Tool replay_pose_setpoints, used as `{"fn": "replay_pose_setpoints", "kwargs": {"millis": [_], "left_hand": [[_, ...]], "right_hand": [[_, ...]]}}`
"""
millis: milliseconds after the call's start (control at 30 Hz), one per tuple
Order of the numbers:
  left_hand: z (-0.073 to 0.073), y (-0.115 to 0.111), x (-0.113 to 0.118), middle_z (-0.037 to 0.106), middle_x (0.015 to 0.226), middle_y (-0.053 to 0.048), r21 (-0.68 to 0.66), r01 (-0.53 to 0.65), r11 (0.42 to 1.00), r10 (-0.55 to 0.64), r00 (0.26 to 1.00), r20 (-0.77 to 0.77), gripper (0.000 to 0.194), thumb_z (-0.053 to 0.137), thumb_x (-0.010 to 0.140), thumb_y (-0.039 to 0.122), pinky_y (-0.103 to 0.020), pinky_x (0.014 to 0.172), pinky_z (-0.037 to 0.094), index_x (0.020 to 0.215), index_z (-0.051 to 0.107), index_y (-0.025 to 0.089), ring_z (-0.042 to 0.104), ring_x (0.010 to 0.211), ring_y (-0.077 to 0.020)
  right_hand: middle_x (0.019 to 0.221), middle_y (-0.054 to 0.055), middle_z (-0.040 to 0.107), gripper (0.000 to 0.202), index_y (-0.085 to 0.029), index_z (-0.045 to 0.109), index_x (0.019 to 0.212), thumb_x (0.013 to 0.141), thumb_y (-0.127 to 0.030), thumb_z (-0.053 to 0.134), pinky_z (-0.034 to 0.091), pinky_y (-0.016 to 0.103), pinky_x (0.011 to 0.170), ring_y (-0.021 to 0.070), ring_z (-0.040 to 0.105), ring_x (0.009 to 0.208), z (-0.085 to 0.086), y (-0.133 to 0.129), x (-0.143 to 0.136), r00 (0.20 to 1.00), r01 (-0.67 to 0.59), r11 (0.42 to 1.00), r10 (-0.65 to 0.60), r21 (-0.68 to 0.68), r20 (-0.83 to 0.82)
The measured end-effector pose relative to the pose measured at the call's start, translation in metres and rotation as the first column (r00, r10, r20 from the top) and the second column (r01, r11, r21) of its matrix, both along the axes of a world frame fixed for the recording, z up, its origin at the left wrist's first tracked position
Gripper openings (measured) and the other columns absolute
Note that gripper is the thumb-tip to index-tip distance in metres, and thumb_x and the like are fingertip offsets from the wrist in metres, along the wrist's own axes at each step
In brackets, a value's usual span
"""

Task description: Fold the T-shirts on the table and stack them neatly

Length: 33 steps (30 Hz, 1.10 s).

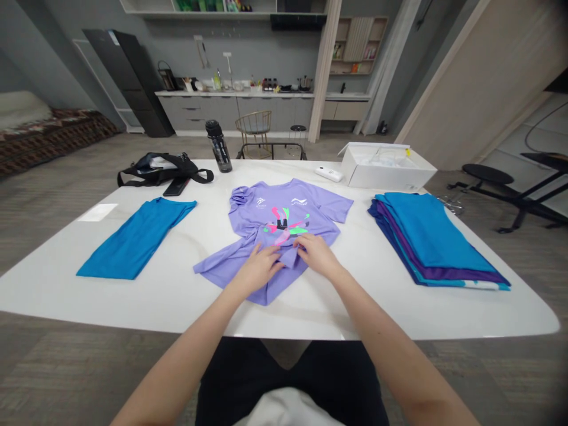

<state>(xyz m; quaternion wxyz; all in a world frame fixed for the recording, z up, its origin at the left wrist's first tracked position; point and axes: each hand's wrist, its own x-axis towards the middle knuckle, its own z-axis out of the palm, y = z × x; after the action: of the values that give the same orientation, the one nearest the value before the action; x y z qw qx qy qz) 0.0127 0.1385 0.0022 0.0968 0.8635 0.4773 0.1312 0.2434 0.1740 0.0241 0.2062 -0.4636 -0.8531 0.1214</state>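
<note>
A purple T-shirt (284, 198) with white logos and a colourful chest print lies wrinkled in front of me, its lower part bunched and one sleeve crumpled. My left hand (260, 269) rests on its lower middle, fingers stretched out and somewhat apart. On the other side of a raised fold, my right hand (317, 255) has its fingers bent around the cloth and pinches it near the print. Part of the fabric under both hands is hidden.
A folded blue garment (137, 239) lies left; a stack of folded clothes (437, 234) lies right. Along the white table's (177, 307) far side are a black bag (155, 168), phone (176, 187), dark bottle (219, 148), small white device (328, 173) and open white box (386, 171).
</note>
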Motion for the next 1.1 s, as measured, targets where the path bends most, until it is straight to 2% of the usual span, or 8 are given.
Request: {"fn": "replay_pose_setpoints", "kwargs": {"millis": [167,300,433,500,633,833,933,1100], "left_hand": [[-0.004,-0.050,0.015,0.059,0.147,-0.006,-0.123,0.117,0.985,-0.086,0.968,0.236,0.052,0.061,0.097,0.046,-0.039,0.114,0.043,0.144,0.053,0.028,0.055,0.135,-0.0222],[-0.009,-0.072,0.037,0.064,0.141,-0.005,-0.089,0.086,0.992,-0.063,0.968,0.242,0.050,0.063,0.094,0.021,-0.041,0.109,0.046,0.142,0.053,0.028,0.058,0.129,-0.0235],[-0.015,-0.085,0.063,0.072,0.121,-0.005,-0.039,0.014,0.999,-0.004,0.968,0.252,0.041,0.057,0.089,0.004,-0.041,0.101,0.050,0.123,0.065,0.024,0.065,0.114,-0.0236],[-0.016,-0.093,0.074,0.073,0.113,-0.004,-0.019,0.005,1.000,0.001,0.956,0.294,0.034,0.057,0.088,0.004,-0.040,0.099,0.051,0.114,0.068,0.023,0.066,0.108,-0.0227],[-0.012,-0.109,0.089,0.074,0.108,-0.004,-0.019,0.007,1.000,0.001,0.928,0.373,0.027,0.058,0.090,0.007,-0.039,0.096,0.053,0.110,0.069,0.023,0.067,0.104,-0.0215],[-0.008,-0.126,0.086,0.072,0.117,-0.004,-0.026,0.140,0.990,-0.114,0.885,0.451,0.024,0.057,0.097,0.016,-0.035,0.101,0.051,0.117,0.068,0.024,0.066,0.109,-0.0188],[-0.011,-0.131,0.078,0.072,0.120,-0.004,0.010,0.102,0.995,-0.098,0.924,0.370,0.023,0.057,0.100,0.025,-0.037,0.100,0.049,0.120,0.068,0.025,0.065,0.112,-0.0201],[-0.013,-0.135,0.065,0.068,0.129,-0.007,0.119,-0.003,0.993,-0.020,0.981,0.191,0.030,0.059,0.100,0.032,-0.041,0.098,0.044,0.129,0.064,0.024,0.061,0.116,-0.0224]], "right_hand": [[0.097,0.005,0.066,0.022,-0.021,0.068,0.097,0.088,-0.009,0.053,0.046,0.033,0.083,0.0205,0.062,0.090,-0.004,-0.044,0.047,0.983,0.065,0.998,-0.069,-0.027,-0.170],[0.095,0.005,0.065,0.022,-0.022,0.068,0.103,0.090,-0.016,0.052,0.049,0.033,0.078,0.0198,0.061,0.081,-0.024,-0.083,0.072,0.938,0.208,0.974,-0.223,-0.085,-0.267],[0.096,0.004,0.068,0.026,-0.024,0.066,0.118,0.098,-0.033,0.052,0.051,0.035,0.071,0.0177,0.059,0.068,-0.036,-0.122,0.069,0.879,0.321,0.933,-0.357,-0.159,-0.316],[0.100,0.005,0.068,0.029,-0.024,0.066,0.121,0.100,-0.039,0.052,0.052,0.036,0.075,0.0190,0.061,0.073,-0.037,-0.138,0.064,0.881,0.306,0.939,-0.341,-0.154,-0.327],[0.113,0.009,0.066,0.030,-0.025,0.069,0.120,0.096,-0.043,0.063,0.049,0.041,0.093,0.0256,0.062,0.105,-0.038,-0.160,0.061,0.942,0.230,0.973,-0.230,-0.027,-0.244],[0.109,0.006,0.070,0.018,-0.026,0.071,0.112,0.099,-0.028,0.060,0.042,0.041,0.088,0.0250,0.061,0.102,-0.041,-0.170,0.067,0.973,0.230,0.971,-0.231,0.058,0.012],[0.105,0.006,0.071,0.018,-0.023,0.070,0.107,0.098,-0.018,0.055,0.039,0.040,0.087,0.0250,0.061,0.100,-0.041,-0.175,0.069,0.959,0.277,0.954,-0.282,0.112,0.035],[0.102,0.007,0.071,0.021,-0.022,0.066,0.109,0.099,-0.017,0.048,0.038,0.039,0.088,0.0239,0.061,0.098,-0.036,-0.189,0.074,0.945,0.327,0.932,-0.324,0.158,-0.048]]}}
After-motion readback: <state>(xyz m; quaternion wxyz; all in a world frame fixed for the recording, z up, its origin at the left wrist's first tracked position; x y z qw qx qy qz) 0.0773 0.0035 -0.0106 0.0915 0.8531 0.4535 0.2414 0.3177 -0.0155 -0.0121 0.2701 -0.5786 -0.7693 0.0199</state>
